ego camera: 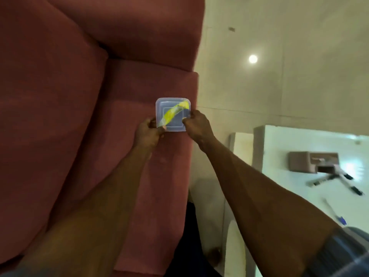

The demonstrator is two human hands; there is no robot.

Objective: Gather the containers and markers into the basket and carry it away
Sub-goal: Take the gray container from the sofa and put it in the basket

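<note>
A small square clear plastic container (pixel 173 114) with a lid and something yellow inside rests on the arm of a red sofa (pixel 163 166). My left hand (pixel 148 132) grips its left edge and my right hand (pixel 196 124) grips its right edge. Far right, on a white table (pixel 299 156), lie several markers (pixel 337 179) with dark caps and one with a blue cap (pixel 337 213). A pinkish basket-like box (pixel 311 161) sits on that table behind the markers.
The red sofa's seat cushions (pixel 50 116) fill the left half. Pale tiled floor (pixel 279 66) with a bright light reflection spreads at the upper right. A narrow gap separates the sofa arm from the white table.
</note>
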